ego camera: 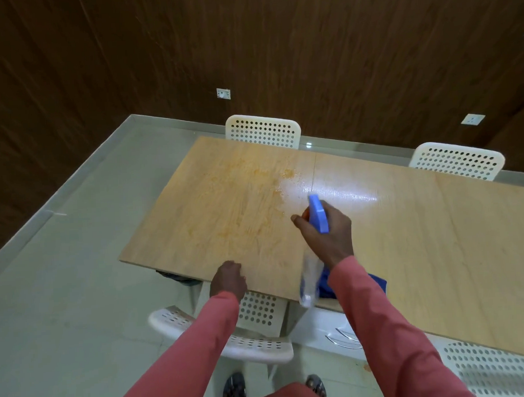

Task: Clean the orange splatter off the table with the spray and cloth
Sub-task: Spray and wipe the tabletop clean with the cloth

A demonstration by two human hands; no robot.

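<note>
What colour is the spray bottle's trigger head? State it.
Blue plastic trigger head on the clear spray bottle; head view.

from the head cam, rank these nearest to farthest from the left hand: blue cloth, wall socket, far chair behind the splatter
1. blue cloth: on the near table edge, right of the left hand.
2. far chair: across the table, beyond the orange splatter.
3. wall socket: on the brown wall behind that chair.

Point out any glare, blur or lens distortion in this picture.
Head view: white glare on the table just beyond the spray bottle; the bottle's clear body under the right hand is motion-blurred; wide-angle lens bends walls and floor edges; the orange splatter stays sharp.
</note>
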